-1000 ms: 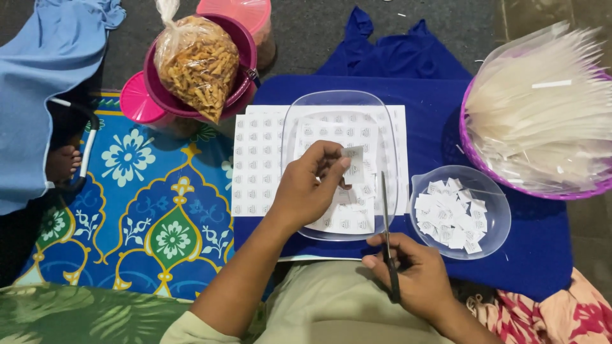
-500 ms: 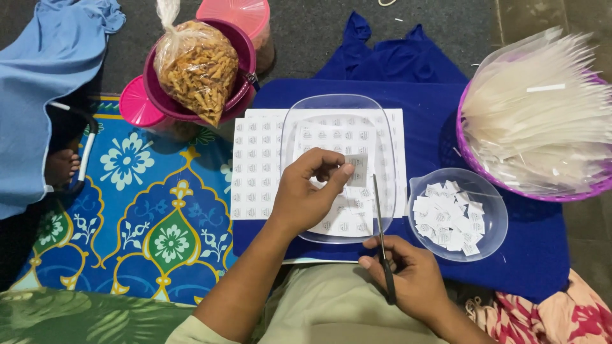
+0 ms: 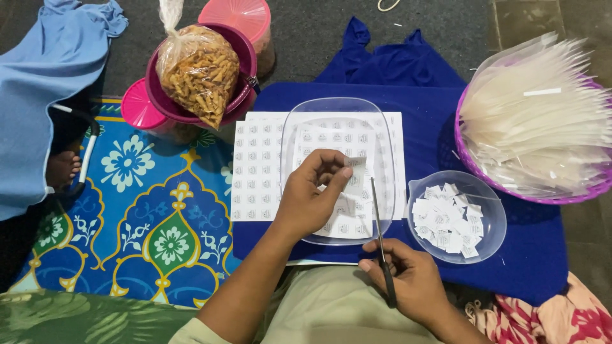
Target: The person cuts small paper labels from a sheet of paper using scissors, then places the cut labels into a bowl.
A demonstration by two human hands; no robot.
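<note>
Closest to me, my right hand (image 3: 411, 280) has its grip closed around the handles of thin black-handled metal scissors (image 3: 380, 239), blades pointing away and together. Just beyond, my left hand (image 3: 309, 197) pinches a small white paper label (image 3: 354, 176) between thumb and fingertips, over the clear oval plastic tray (image 3: 299, 121) lying on a white printed label sheet (image 3: 255, 165). Right of it sits a clear round plastic bowl (image 3: 491, 220) of cut white labels, and farther off a purple basket (image 3: 468, 159) of clear plastic sleeves.
</note>
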